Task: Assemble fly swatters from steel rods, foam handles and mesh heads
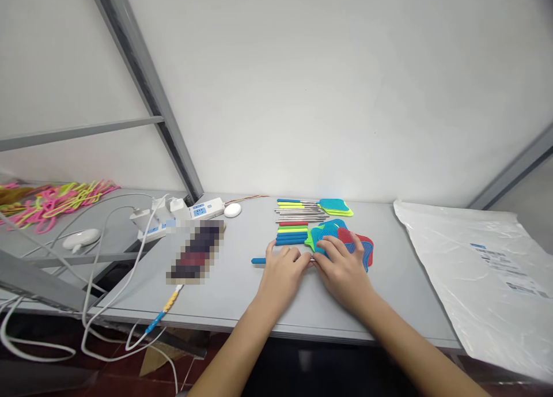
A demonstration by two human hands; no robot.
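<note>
My left hand point(280, 275) is closed around a blue fly swatter handle point(258, 261), whose end sticks out to the left. A short piece of thin metal rod point(312, 260) shows between my hands, and my right hand point(343, 272) pinches it with its fingertips. What lies under the right palm is hidden. Just beyond the right hand, loose mesh swatter heads in teal point(330, 229), red point(365, 241) and blue point(368, 252) overlap. Several coloured handles point(292, 233) lie in a row beyond the left hand. Behind them are metal rods point(300, 214) and stacked fly swatters point(334, 205).
A large white plastic bag point(466, 259) covers the table's right side. At left lie a pixelated flat object point(196, 253) with a cable, a power strip point(207, 208) and a round white device point(233, 210). Pink and yellow cords point(64, 204) lie far left. A grey post point(159, 109) stands behind.
</note>
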